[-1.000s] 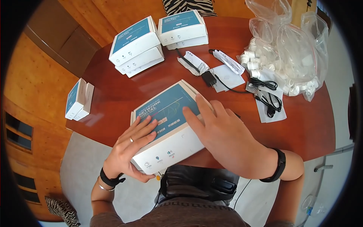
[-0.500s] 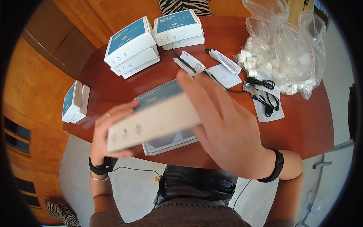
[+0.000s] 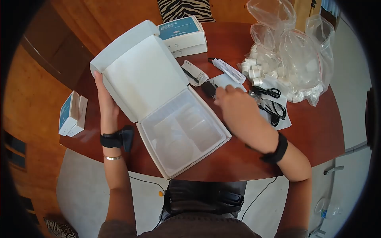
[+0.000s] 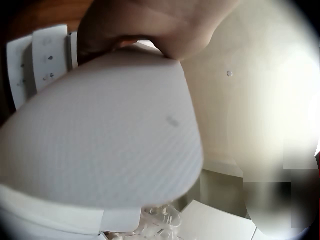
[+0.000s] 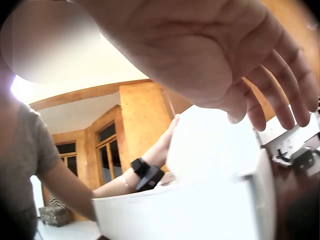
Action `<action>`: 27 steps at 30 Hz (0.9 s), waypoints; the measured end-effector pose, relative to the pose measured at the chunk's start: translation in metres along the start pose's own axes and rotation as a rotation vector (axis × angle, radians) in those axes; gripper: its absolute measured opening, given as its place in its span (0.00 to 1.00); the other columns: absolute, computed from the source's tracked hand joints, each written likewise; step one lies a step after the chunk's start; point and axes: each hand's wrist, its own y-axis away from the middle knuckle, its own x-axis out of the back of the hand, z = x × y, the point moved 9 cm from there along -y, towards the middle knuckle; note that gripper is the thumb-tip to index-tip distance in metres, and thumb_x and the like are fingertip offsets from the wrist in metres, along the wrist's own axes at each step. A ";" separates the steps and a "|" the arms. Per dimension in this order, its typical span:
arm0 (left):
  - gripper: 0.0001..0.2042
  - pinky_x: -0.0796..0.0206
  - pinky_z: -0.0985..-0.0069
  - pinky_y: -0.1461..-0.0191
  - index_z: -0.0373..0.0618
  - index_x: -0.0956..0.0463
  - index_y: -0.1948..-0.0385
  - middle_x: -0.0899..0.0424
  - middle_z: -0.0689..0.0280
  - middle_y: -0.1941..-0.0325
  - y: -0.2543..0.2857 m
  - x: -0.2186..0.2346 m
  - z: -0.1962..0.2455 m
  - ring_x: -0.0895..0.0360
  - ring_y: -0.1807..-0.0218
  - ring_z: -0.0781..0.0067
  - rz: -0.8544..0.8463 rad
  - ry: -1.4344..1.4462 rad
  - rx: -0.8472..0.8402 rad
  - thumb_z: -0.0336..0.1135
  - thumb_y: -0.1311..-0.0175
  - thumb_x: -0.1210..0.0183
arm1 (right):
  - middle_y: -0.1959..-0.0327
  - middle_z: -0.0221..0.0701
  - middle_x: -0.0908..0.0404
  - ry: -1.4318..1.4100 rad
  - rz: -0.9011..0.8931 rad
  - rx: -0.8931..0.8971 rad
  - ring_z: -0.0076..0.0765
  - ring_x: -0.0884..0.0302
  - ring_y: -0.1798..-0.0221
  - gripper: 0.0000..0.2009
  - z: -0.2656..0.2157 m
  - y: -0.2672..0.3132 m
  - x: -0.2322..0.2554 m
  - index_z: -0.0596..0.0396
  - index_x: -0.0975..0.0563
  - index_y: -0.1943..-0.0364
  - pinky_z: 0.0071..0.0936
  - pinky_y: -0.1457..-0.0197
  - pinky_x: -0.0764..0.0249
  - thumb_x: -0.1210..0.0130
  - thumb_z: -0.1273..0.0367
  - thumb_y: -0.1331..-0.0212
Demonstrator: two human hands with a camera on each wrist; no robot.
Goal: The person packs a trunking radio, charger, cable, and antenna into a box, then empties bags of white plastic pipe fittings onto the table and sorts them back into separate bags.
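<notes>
A white cardboard box (image 3: 156, 160) stands on the table before me with its lid (image 3: 145, 75) raised. Inside the box lies a pale plastic tray (image 3: 182, 137) with moulded compartments. My left hand (image 3: 107, 101) holds the lid by its left edge, with most of its fingers hidden behind the cardboard; the left wrist view shows the lid's flap (image 4: 110, 135) close up. My right hand (image 3: 242, 113) reaches past the box's right side, its fingers loosely spread near a black power adapter (image 3: 208, 89). In the right wrist view, the fingers hang apart from the adapter (image 5: 302, 157).
Folded papers (image 3: 228, 69) lie behind the adapter. Coiled black cables (image 3: 274, 109) rest to the right, beside clear plastic bags of white parts (image 3: 274, 71). Blue-topped boxes (image 3: 184, 35) are stacked at the back, and two smaller-looking boxes (image 3: 71, 115) stand at the left edge.
The box's lid, earlier closed under both hands, has swung up and back, exposing the tray. My left hand has risen with it. The right hand has left the box and moved toward the adapter.
</notes>
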 end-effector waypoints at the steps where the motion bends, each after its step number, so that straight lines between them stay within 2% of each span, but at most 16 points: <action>1: 0.35 0.36 0.69 0.38 0.43 0.43 0.35 0.33 0.58 0.36 0.002 -0.006 -0.005 0.32 0.39 0.64 0.010 0.071 0.018 0.64 0.32 0.63 | 0.62 0.44 0.23 0.026 -0.029 -0.002 0.48 0.24 0.57 0.11 0.017 -0.005 -0.012 0.60 0.26 0.61 0.40 0.58 0.25 0.44 0.69 0.45; 2: 0.35 0.36 0.69 0.38 0.43 0.43 0.35 0.33 0.58 0.36 0.003 -0.006 -0.009 0.32 0.39 0.64 0.006 0.082 0.022 0.64 0.32 0.63 | 0.64 0.43 0.23 0.052 -0.059 -0.006 0.51 0.25 0.57 0.14 0.033 -0.008 -0.019 0.61 0.27 0.59 0.42 0.54 0.28 0.41 0.70 0.48; 3: 0.34 0.37 0.69 0.37 0.43 0.43 0.35 0.33 0.58 0.36 0.005 -0.008 -0.017 0.33 0.38 0.64 -0.029 0.127 0.053 0.63 0.32 0.64 | 0.63 0.44 0.24 -0.068 -0.133 0.001 0.52 0.26 0.55 0.18 0.045 -0.011 -0.027 0.61 0.27 0.56 0.42 0.50 0.29 0.38 0.71 0.52; 6: 0.34 0.38 0.69 0.36 0.42 0.43 0.36 0.32 0.59 0.37 0.003 -0.002 -0.038 0.34 0.37 0.64 -0.079 0.221 0.147 0.63 0.32 0.63 | 0.62 0.46 0.24 -0.079 -0.084 0.038 0.54 0.27 0.53 0.23 0.061 -0.017 -0.036 0.60 0.27 0.52 0.41 0.48 0.31 0.35 0.70 0.55; 8: 0.34 0.38 0.69 0.36 0.42 0.42 0.36 0.32 0.59 0.38 0.008 0.005 -0.050 0.33 0.37 0.65 -0.084 0.267 0.224 0.63 0.32 0.62 | 0.60 0.47 0.24 -0.048 -0.128 0.039 0.54 0.28 0.52 0.24 0.063 -0.021 -0.037 0.60 0.25 0.53 0.41 0.47 0.31 0.33 0.70 0.58; 10: 0.34 0.37 0.69 0.37 0.41 0.41 0.37 0.31 0.59 0.38 0.006 0.008 -0.051 0.32 0.39 0.64 -0.065 0.340 0.245 0.63 0.32 0.61 | 0.61 0.45 0.24 0.017 -0.270 0.072 0.53 0.27 0.53 0.20 0.065 -0.024 -0.046 0.61 0.22 0.58 0.40 0.48 0.31 0.33 0.70 0.59; 11: 0.33 0.35 0.69 0.39 0.41 0.39 0.38 0.30 0.60 0.39 0.006 0.009 -0.052 0.30 0.40 0.65 -0.090 0.341 0.242 0.62 0.32 0.59 | 0.63 0.44 0.23 -0.049 -0.199 0.059 0.51 0.26 0.56 0.14 0.064 -0.024 -0.038 0.61 0.20 0.66 0.39 0.50 0.30 0.33 0.72 0.60; 14: 0.33 0.34 0.69 0.40 0.41 0.38 0.38 0.29 0.60 0.40 0.007 0.006 -0.054 0.30 0.41 0.66 -0.069 0.340 0.260 0.62 0.32 0.59 | 0.67 0.42 0.22 -0.082 -0.170 0.090 0.50 0.24 0.60 0.10 0.067 -0.030 -0.041 0.60 0.19 0.71 0.38 0.55 0.29 0.34 0.74 0.62; 15: 0.33 0.33 0.70 0.41 0.41 0.38 0.39 0.29 0.60 0.41 0.009 0.006 -0.055 0.29 0.42 0.67 -0.012 0.338 0.258 0.62 0.33 0.58 | 0.70 0.42 0.22 -0.048 -0.146 0.111 0.49 0.23 0.64 0.09 0.067 -0.032 -0.042 0.61 0.20 0.73 0.38 0.59 0.28 0.35 0.75 0.62; 19: 0.35 0.31 0.72 0.44 0.42 0.37 0.39 0.27 0.63 0.43 0.010 0.002 -0.059 0.28 0.45 0.69 -0.031 0.333 0.256 0.65 0.36 0.56 | 0.73 0.42 0.22 -0.062 -0.175 0.128 0.48 0.23 0.66 0.08 0.065 -0.032 -0.039 0.62 0.20 0.74 0.38 0.61 0.28 0.36 0.75 0.60; 21: 0.35 0.31 0.73 0.45 0.42 0.36 0.39 0.27 0.63 0.43 0.012 -0.005 -0.058 0.28 0.45 0.69 -0.064 0.315 0.257 0.65 0.36 0.55 | 0.71 0.46 0.20 -0.050 -0.146 -0.001 0.52 0.21 0.64 0.05 0.070 -0.032 -0.024 0.62 0.19 0.74 0.42 0.57 0.26 0.39 0.74 0.56; 22: 0.35 0.31 0.73 0.45 0.42 0.36 0.39 0.27 0.63 0.43 0.013 -0.006 -0.058 0.28 0.45 0.69 -0.062 0.317 0.259 0.65 0.36 0.55 | 0.71 0.46 0.20 -0.049 -0.148 0.000 0.52 0.21 0.64 0.05 0.066 -0.032 -0.016 0.62 0.19 0.74 0.42 0.57 0.26 0.39 0.74 0.56; 24: 0.35 0.31 0.73 0.45 0.42 0.36 0.39 0.27 0.62 0.43 0.016 -0.012 -0.057 0.28 0.45 0.70 -0.125 0.317 0.264 0.64 0.36 0.55 | 0.71 0.46 0.20 -0.114 -0.023 -0.100 0.54 0.22 0.65 0.07 0.070 -0.032 0.013 0.62 0.20 0.71 0.43 0.58 0.27 0.40 0.73 0.53; 25: 0.35 0.31 0.73 0.45 0.42 0.36 0.39 0.27 0.62 0.43 0.016 -0.011 -0.058 0.28 0.45 0.70 -0.121 0.320 0.264 0.64 0.36 0.55 | 0.72 0.46 0.20 -0.074 0.060 -0.060 0.52 0.21 0.67 0.07 0.067 -0.031 0.026 0.62 0.20 0.67 0.41 0.61 0.27 0.41 0.73 0.51; 27: 0.34 0.32 0.72 0.44 0.42 0.36 0.39 0.27 0.62 0.43 0.016 -0.012 -0.059 0.28 0.45 0.70 -0.145 0.340 0.269 0.64 0.36 0.54 | 0.73 0.44 0.20 -0.155 0.126 -0.068 0.49 0.21 0.69 0.07 0.059 -0.028 0.046 0.62 0.20 0.67 0.38 0.63 0.27 0.41 0.73 0.49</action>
